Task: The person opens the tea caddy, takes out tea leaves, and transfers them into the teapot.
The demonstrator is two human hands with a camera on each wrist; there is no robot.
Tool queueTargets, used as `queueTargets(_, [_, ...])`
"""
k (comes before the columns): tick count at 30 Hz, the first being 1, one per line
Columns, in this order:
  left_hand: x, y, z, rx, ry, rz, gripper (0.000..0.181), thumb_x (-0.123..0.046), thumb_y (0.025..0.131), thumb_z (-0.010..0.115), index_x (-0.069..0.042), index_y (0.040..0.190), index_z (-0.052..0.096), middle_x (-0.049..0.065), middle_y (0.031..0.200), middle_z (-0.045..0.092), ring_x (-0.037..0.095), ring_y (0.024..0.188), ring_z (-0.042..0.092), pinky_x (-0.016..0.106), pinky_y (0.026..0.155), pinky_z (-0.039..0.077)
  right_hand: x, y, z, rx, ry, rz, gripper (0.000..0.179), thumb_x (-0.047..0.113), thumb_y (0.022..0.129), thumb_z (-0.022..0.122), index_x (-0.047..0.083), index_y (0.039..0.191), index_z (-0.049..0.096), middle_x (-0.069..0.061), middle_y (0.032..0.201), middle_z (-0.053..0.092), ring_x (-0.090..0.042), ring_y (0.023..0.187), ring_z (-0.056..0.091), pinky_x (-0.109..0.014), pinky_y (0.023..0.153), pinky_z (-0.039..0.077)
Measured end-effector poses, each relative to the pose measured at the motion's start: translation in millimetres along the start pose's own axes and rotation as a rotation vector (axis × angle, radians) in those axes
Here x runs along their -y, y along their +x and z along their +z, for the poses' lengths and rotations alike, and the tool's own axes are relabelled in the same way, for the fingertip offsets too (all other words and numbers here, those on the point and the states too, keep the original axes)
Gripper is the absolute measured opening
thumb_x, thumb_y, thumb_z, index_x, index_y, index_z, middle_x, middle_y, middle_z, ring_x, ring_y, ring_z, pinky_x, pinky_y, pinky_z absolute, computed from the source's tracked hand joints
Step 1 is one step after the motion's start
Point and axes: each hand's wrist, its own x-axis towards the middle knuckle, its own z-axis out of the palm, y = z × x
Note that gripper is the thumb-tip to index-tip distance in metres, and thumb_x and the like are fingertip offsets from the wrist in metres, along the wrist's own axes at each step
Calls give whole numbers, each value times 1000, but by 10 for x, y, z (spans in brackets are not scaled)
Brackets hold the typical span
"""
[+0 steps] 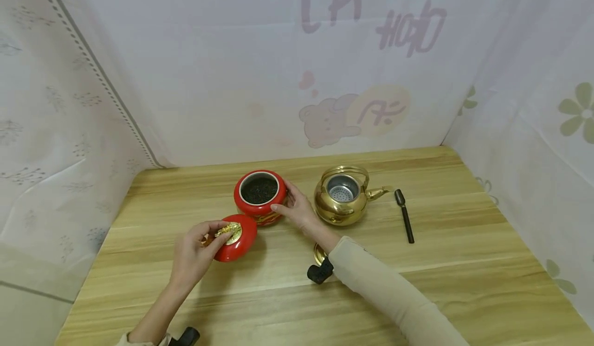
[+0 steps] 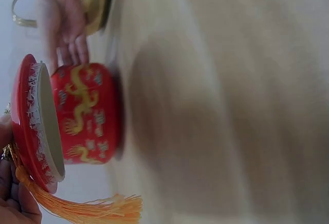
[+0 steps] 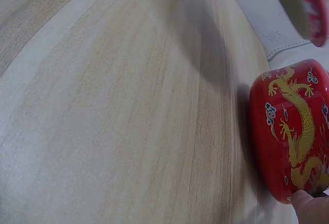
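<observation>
My left hand (image 1: 193,253) pinches the gold knob of a red lid (image 1: 249,234), held tilted above the table in front of the jar. In the left wrist view the lid's pale underside, frayed white rim lining and orange tassel (image 2: 87,205) show. The red tea jar (image 1: 264,213) stands upright, uncovered, with dark tea leaves (image 1: 260,189) inside; a yellow dragon decorates its side (image 3: 300,126). With thumb in front and fingers behind, my right hand (image 1: 299,209) holds the jar's right side.
A gold teapot (image 1: 341,213) with a metal strainer in its mouth stands right of the jar, spout pointing right. Beyond it lies a dark scoop (image 1: 405,217). A small gold lid (image 1: 319,254) lies partly hidden under the right wrist. Printed cloth walls (image 1: 232,103) enclose the table.
</observation>
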Motion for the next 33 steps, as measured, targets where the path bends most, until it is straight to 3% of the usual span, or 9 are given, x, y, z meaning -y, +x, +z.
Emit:
queueTargets(6, [64, -222, 89, 13, -37, 0, 22, 6, 67, 79, -3, 85, 71, 4, 79, 70, 1, 67, 50, 9, 55, 43, -3, 3, -7, -6, -19, 25, 78, -4, 83, 66, -1, 148, 22, -18, 152, 28, -28, 140, 26, -36, 114, 25])
queueTargets(13, [134, -375, 198, 17, -52, 14, 23, 9, 65, 80, -3, 84, 72, 4, 80, 71, 0, 68, 56, 8, 57, 46, -17, 15, -4, 0, -2, 38, 78, -3, 84, 66, 1, 148, 22, -17, 152, 27, -27, 141, 25, -36, 115, 23])
queueTargets(25, [149, -466, 281, 40, -1, -51, 22, 4, 66, 81, -8, 83, 72, 2, 80, 71, -2, 66, 56, 10, 56, 47, 4, 11, -14, 7, -7, 22, 76, -3, 84, 66, 1, 148, 24, -17, 152, 27, -27, 141, 23, -37, 116, 22])
queueTargets(33, [172, -508, 330, 21, 50, -8, 25, 4, 64, 82, -9, 82, 72, 0, 81, 70, 2, 70, 57, 11, 61, 46, 8, 11, -19, 5, -30, 32, 76, -1, 84, 67, 2, 148, 25, -16, 152, 28, -27, 141, 25, -37, 115, 24])
